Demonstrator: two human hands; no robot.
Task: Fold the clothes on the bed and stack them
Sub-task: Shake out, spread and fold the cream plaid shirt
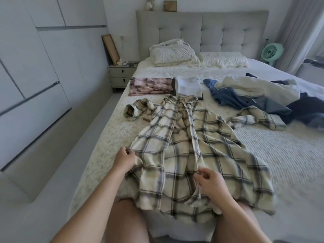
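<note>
A cream plaid shirt (191, 148) lies spread front-up on the bed (289, 162), collar away from me and both sleeves flung out sideways. My left hand (123, 159) pinches the shirt's left side edge near the hem. My right hand (211, 183) pinches the button placket low on the shirt's front. Beyond the collar sit a folded pink plaid garment (150, 85) and a folded white garment (188, 86) side by side. A loose heap of blue (245, 100) and cream clothes (259, 87) lies at the right.
Pillows (172, 53) rest against the grey padded headboard (201, 27). A nightstand (121, 74) stands left of the bed, white wardrobe doors (26, 76) run along the left wall, and a green fan (271, 50) sits at the right. My bare knees touch the bed's near edge.
</note>
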